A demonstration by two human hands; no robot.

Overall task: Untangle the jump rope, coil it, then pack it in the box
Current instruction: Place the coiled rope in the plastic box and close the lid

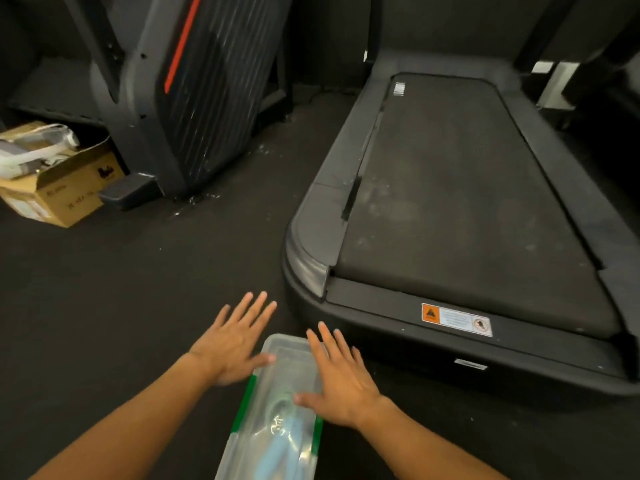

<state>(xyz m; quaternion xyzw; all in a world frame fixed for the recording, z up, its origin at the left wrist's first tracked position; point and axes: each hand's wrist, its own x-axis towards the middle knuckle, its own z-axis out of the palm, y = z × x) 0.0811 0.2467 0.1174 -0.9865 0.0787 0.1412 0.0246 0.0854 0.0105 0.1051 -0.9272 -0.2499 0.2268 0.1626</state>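
Observation:
A clear plastic box (284, 372) with green clips on its long sides lies on the dark floor at the bottom centre, its lid on. Through the lid I see the jump rope (282, 441): pale blue handles and a faint coil. My left hand (230, 346) hovers flat over the box's left edge, fingers spread, thumb over the lid. My right hand (341, 381) is spread flat over the right side of the lid. Neither hand grips anything.
A treadmill deck (460, 209) fills the right, its rear end just past the box. A folded black machine (204, 91) with a red stripe stands at the back left. Beside it sits an open cardboard box (59, 192) of items.

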